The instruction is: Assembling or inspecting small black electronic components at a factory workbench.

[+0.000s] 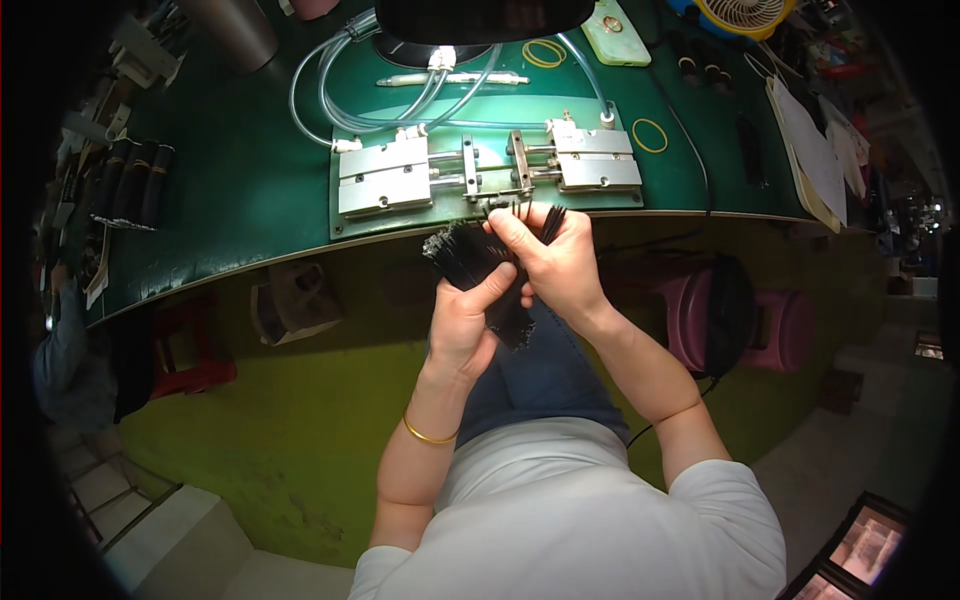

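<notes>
My left hand (466, 318) is closed round a thick bundle of thin black wires (470, 258), which fans out at its upper left end. Over the bundle's right side, my right hand (556, 258) is closed with a few black strands (552, 224) sticking up between its fingers. Its thumb and forefinger meet at the front of a pneumatic clamp fixture (492, 172); what they pinch there is too small to make out. The fixture has two silver cylinder blocks, left (384, 176) and right (598, 160), with upright metal jaws between them.
Clear air hoses (325, 85) loop behind the fixture. A pen (452, 79), yellow rubber bands (545, 54) and a phone (615, 35) lie on the green table (250, 190). Tied black bundles (130, 182) lie at the left. Pink stools (690, 320) stand below right. Another person's sleeve (75, 350) shows far left.
</notes>
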`<state>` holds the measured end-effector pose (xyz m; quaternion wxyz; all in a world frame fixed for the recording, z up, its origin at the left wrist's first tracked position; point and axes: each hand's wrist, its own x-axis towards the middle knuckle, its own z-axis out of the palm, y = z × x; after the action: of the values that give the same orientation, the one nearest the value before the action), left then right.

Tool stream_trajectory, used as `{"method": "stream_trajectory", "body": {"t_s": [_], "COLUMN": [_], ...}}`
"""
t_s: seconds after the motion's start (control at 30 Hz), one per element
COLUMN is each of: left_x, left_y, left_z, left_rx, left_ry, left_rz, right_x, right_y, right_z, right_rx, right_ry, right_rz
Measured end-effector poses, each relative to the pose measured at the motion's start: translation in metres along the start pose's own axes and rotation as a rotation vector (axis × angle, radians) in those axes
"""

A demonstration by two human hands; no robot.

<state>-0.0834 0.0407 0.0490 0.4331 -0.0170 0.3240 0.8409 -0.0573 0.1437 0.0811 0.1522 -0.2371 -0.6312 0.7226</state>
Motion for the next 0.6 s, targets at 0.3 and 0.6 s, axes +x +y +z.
{"method": "stream_trajectory", "body": {"t_s": [0.3,0.6], "left_x": [0.0023,0.0028], "left_y": [-0.0009,-0.0023], "left_z": [0.0,0.0024], "left_rx": [-0.029,-0.05], "left_ry": [0.026,0.023], "left_rz": [0.004,0.012], "right_x": [0.0036,0.0051], "right_y": [0.0038,-0.0011], "right_z": [-0.001,-0.0035], "right_rx": [-0.015,-0.026], "right_ry": [0.019,0.026], "right_rz": [0.019,0.057]}}
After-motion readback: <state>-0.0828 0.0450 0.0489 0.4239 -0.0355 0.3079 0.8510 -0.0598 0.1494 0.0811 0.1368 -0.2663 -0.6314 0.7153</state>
